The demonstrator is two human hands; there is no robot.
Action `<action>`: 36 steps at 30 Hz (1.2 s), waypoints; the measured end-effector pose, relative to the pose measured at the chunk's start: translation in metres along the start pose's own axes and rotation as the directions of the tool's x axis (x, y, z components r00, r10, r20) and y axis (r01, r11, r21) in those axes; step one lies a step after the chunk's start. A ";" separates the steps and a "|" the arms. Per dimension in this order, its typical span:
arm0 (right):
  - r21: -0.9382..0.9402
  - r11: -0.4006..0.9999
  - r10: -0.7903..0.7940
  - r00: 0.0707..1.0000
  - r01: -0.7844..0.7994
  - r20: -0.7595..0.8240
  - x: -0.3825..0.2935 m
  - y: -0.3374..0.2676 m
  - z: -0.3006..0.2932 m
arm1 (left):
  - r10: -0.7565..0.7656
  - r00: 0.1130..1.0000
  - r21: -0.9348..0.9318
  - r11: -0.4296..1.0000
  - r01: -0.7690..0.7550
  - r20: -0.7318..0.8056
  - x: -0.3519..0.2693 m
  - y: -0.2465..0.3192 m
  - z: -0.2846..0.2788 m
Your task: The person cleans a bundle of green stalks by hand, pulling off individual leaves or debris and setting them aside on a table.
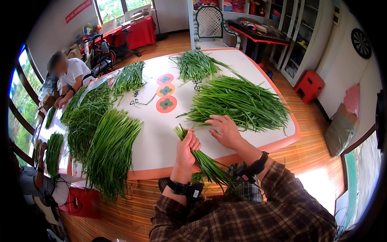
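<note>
My left hand (pixel 188 147) grips a bunch of Chinese chives (pixel 208 165) near its cut ends, which poke out above my fist. The green leaves trail down past the table's front edge towards my lap. My right hand (pixel 226 130) holds nothing, its fingers apart, close to the front left side of a large heap of chives (pixel 239 101). Whether my right fingertips touch the heap's stems I cannot tell. All of this is over the near side of a white table (pixel 157 148) with an orange rim.
More chive piles stand left (pixel 110 151), far left (pixel 130 78) and at the back (pixel 198 65). Tangled greens (pixel 87 121) lie beside clear plastic. Two people work at the left, one in a white shirt (pixel 79 69). A lattice chair (pixel 211 27) and red stool (pixel 310 86) stand beyond.
</note>
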State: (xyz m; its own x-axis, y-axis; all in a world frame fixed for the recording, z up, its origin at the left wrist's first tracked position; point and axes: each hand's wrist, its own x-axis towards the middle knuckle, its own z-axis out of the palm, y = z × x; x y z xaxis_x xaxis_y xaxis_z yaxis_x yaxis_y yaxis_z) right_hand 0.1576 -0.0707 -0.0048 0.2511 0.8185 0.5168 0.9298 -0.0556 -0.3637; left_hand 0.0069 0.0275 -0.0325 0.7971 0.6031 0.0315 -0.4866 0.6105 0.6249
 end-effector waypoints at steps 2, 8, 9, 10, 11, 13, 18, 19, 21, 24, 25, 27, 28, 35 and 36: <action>-0.190 0.982 0.021 0.999 -0.015 0.029 0.006 -0.005 0.005 | -0.003 1.000 -0.014 1.000 0.003 0.013 0.000 0.000 0.000; -0.179 0.981 0.089 0.994 -0.076 0.067 0.005 -0.004 0.010 | 0.006 1.000 -0.019 1.000 -0.007 -0.016 -0.001 0.000 0.001; -0.135 0.990 0.047 0.998 -0.041 0.035 0.001 -0.005 0.011 | 0.015 1.000 -0.027 1.000 -0.016 -0.026 -0.001 -0.001 0.001; -0.093 0.996 0.006 1.000 -0.006 0.002 -0.003 -0.005 0.011 | 0.023 0.999 -0.034 0.999 -0.024 -0.035 -0.001 -0.002 0.002; -0.051 0.998 -0.033 0.999 0.031 -0.034 -0.006 -0.006 0.011 | 0.031 0.998 -0.040 0.999 -0.033 -0.045 0.000 -0.003 0.002; 0.011 0.997 -0.082 0.996 0.082 -0.024 -0.013 -0.011 0.012 | 0.045 0.996 -0.023 0.999 -0.047 -0.074 0.000 -0.004 0.001; 0.106 0.976 -0.192 0.981 0.192 -0.012 -0.019 -0.021 0.008 | 0.041 0.989 0.057 0.998 -0.034 -0.141 0.002 -0.003 0.008; 0.110 0.974 -0.199 0.980 0.198 -0.009 -0.019 -0.021 0.009 | 0.046 0.987 0.076 0.996 -0.035 -0.154 0.003 -0.004 0.009; 0.114 0.971 -0.211 0.977 0.210 -0.002 -0.020 -0.020 0.010 | 0.054 0.983 0.114 0.993 -0.034 -0.178 0.005 -0.005 0.010; 0.107 0.978 -0.179 0.984 0.177 0.011 -0.020 -0.016 0.014 | 0.045 0.973 0.143 0.990 -0.012 -0.226 0.015 -0.009 0.008; 0.145 0.980 -0.135 0.991 0.135 -0.004 -0.020 -0.016 0.013 | 0.045 0.973 0.161 0.987 -0.009 -0.225 0.016 -0.009 0.008; 0.224 0.973 -0.043 0.999 0.050 -0.032 -0.020 -0.018 0.013 | 0.045 0.973 0.197 0.980 0.000 -0.224 0.016 -0.010 0.008; 0.244 0.970 -0.009 1.000 0.011 -0.010 -0.020 -0.019 0.014 | 0.047 0.973 0.208 0.978 0.001 -0.226 0.016 -0.009 0.008; -0.106 0.992 0.081 0.984 -0.064 0.160 -0.020 -0.017 0.017 | 0.082 0.976 0.152 0.987 -0.051 -0.200 0.012 -0.012 0.007; -0.152 0.984 0.119 0.974 -0.090 0.193 -0.019 -0.021 0.014 | 0.094 0.976 0.139 0.988 -0.067 -0.195 0.012 -0.013 0.007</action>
State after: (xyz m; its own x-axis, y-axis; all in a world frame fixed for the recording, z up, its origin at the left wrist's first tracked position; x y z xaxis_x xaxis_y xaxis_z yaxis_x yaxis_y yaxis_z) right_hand 0.1298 -0.0771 -0.0183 0.3029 0.9010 0.3106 0.9336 -0.2151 -0.2865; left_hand 0.0246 0.0234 -0.0348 0.6629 0.7461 -0.0626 -0.4847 0.4913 0.7236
